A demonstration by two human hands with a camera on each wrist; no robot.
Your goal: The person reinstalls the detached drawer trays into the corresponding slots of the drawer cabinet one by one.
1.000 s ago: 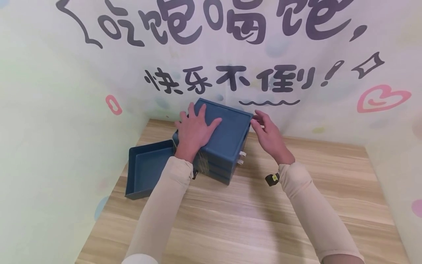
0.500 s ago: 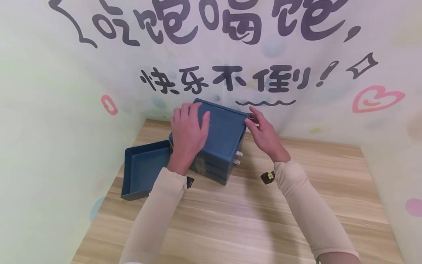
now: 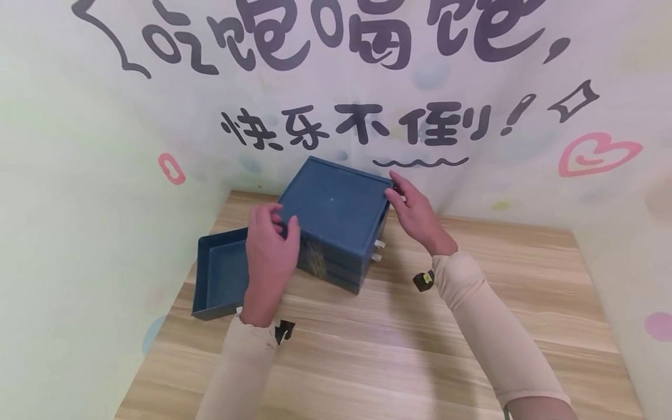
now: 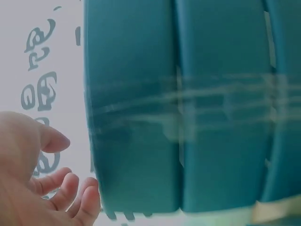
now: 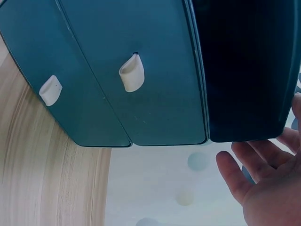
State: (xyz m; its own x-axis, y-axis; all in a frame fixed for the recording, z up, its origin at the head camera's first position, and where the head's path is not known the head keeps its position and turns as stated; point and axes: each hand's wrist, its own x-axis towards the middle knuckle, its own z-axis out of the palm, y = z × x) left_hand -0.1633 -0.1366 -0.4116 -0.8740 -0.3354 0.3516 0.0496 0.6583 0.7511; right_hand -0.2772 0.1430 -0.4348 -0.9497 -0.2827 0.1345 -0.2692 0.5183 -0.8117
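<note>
Left hand (image 3: pixel 272 248): left of centre, fingers loosely bent, released, beside blue cabinet (image 3: pixel 336 204)
Right hand (image 3: pixel 418 214): right of centre, fingers relaxed, unclenched, at cabinet corner; contact unclear
Blue cabinet: mid-frame

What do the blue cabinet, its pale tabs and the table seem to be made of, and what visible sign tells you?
Cabinet: probably plastic, smooth with a soft sheen; even colour and rounded edges suggest moulding.
Tabs: perhaps fabric or soft plastic, matte; they bend into loops.
Table: wood or wood-look laminate, fairly smooth; streaked grain shows, but could be printed.
</note>
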